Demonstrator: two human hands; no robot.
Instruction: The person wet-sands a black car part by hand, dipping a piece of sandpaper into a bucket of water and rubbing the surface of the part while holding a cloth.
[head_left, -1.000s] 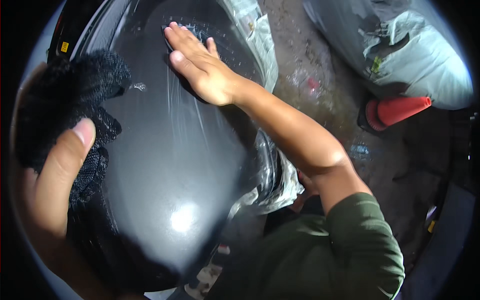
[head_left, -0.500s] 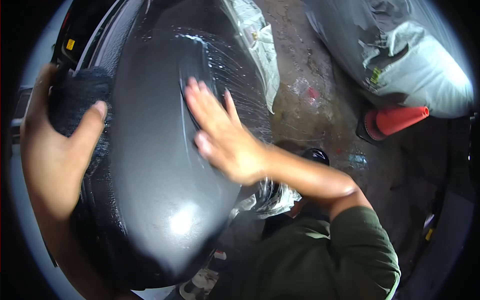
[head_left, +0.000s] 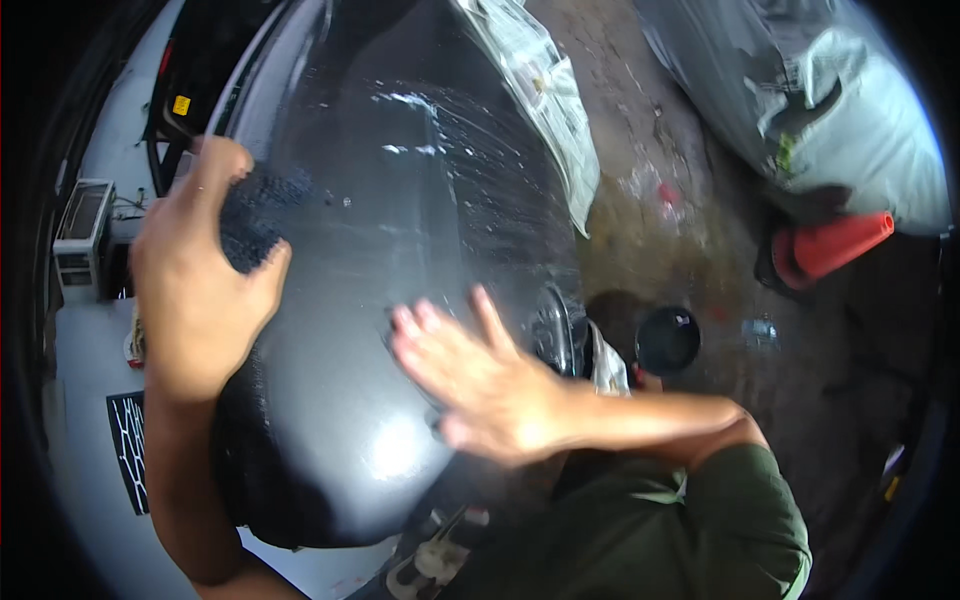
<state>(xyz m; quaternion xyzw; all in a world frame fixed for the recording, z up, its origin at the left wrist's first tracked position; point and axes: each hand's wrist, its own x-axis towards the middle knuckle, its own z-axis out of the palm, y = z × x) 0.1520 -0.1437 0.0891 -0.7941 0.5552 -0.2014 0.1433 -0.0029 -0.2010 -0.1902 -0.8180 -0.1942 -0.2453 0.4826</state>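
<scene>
A glossy black curved panel (head_left: 350,250) lies below me, with wet streaks and white suds on its upper part. My left hand (head_left: 205,280) grips a dark textured cloth (head_left: 255,205) at the panel's left side. My right hand (head_left: 470,380) is blurred, lying flat over the panel's lower right with fingers stretched apart; whether anything is under the palm I cannot tell. Pale crumpled masking sheet (head_left: 550,110) hangs along the panel's right edge.
A grey-covered bulky object (head_left: 840,120) stands upper right beside a red traffic cone (head_left: 830,245). A dark bucket (head_left: 668,338) sits on the wet floor (head_left: 650,250). At left are a metal-framed box (head_left: 82,240), a pale surface (head_left: 85,350) and a black patterned piece (head_left: 130,450).
My right hand has swept down the panel toward me. My left hand and cloth have shifted rightward in view, and the bucket has come into fuller view.
</scene>
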